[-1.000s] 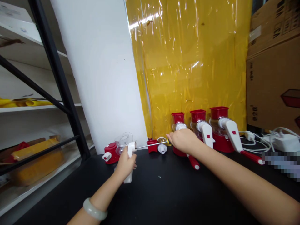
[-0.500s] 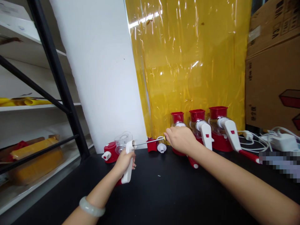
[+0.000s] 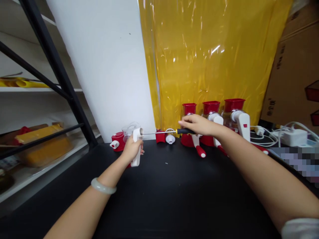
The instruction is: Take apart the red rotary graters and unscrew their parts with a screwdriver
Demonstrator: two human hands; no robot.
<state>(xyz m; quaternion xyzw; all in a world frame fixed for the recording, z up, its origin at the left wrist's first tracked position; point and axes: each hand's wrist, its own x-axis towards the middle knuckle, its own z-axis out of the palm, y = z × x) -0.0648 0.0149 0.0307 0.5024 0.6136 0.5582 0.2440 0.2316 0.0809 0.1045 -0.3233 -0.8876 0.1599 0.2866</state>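
Observation:
My left hand (image 3: 132, 149) is closed around a white crank handle (image 3: 136, 160) with a red grip low down, mostly hidden by the hand. A screwdriver (image 3: 184, 131) with a black handle and yellow collar lies level, its thin shaft reaching into the round end of the crank handle. My right hand (image 3: 196, 124) holds the screwdriver's handle from above, with the fingers looser and partly extended along it. Behind my left hand sit a red base (image 3: 118, 140) with a white knob and a clear plastic housing (image 3: 127, 133). A red part (image 3: 160, 136) and a white-ended grating drum (image 3: 170, 136) stand behind the shaft.
Three red-and-white rotary graters (image 3: 211, 108) line the back right of the black table (image 3: 169, 199). White cables and a charger (image 3: 295, 136) lie farther right, near a cardboard box (image 3: 291, 79). A shelf rack (image 3: 72, 99) borders the left.
My right hand has loosened from a tight fist, and the screwdriver's black handle now shows under it. The shaft is more level. The camera view has tilted down, shifting everything upward.

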